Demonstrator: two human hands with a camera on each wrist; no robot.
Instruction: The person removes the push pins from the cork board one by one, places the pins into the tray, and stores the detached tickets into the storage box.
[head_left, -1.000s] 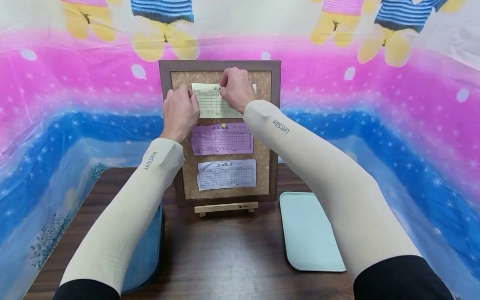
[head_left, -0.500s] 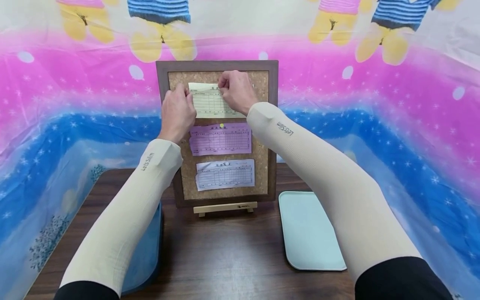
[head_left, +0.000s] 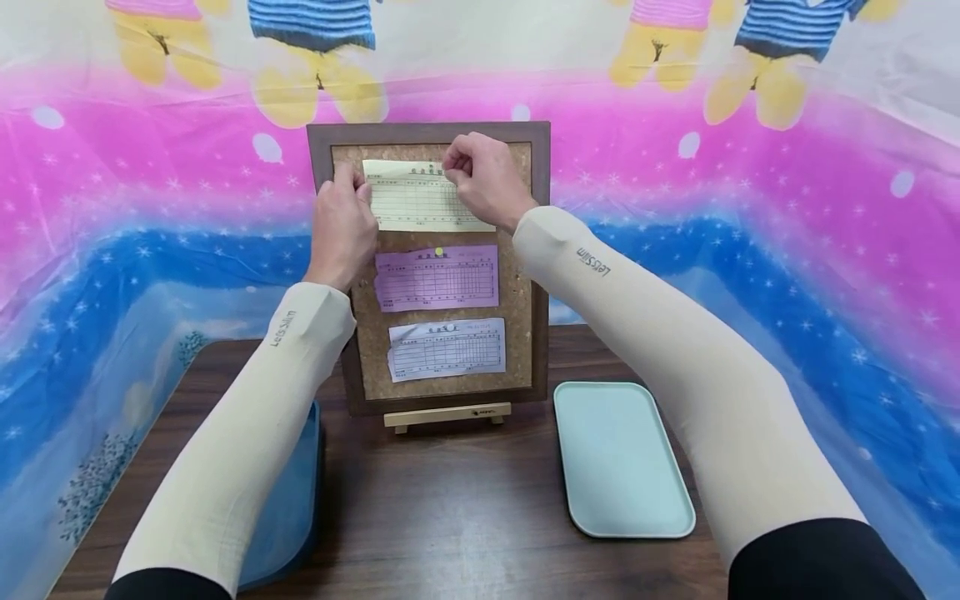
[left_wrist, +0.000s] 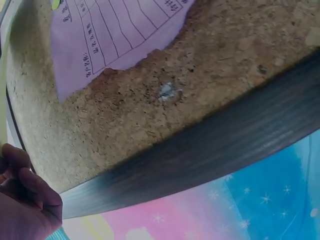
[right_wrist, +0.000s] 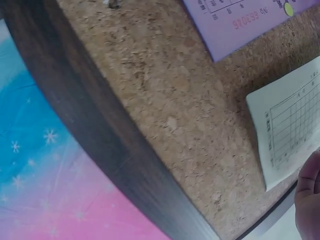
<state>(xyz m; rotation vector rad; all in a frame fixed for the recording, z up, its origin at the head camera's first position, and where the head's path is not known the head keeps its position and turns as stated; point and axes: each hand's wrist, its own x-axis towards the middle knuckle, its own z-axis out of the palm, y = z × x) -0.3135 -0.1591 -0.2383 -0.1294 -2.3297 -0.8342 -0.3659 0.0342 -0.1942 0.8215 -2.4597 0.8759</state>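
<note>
A framed cork board [head_left: 520,350] stands upright, with a pale yellow form slip [head_left: 408,196] at its top. My left hand [head_left: 341,229] pinches that slip by its left edge. At the slip's top edge is my right hand [head_left: 491,179], thumb and fingertips drawn together; whatever lies between them is hidden. In the right wrist view the slip [right_wrist: 290,125] casts a shadow on the cork and looks lifted. Below hang a purple slip [head_left: 438,283] with a yellow-green pushpin [head_left: 439,251], and a pale bluish slip [head_left: 447,354] with a whitish pin [head_left: 450,327].
A small wooden easel [head_left: 447,415] supports the board on a dark wood table [head_left: 450,508]. A mint-green tray [head_left: 622,458] lies to the right. The left forearm partly covers a blue tray [head_left: 288,517]. Patterned cloth [head_left: 637,167] surrounds the table.
The yellow slip has shifted slightly left and up on the board, along with my left hand. My right hand has moved a little right against the slip, uncovering more of its top edge.
</note>
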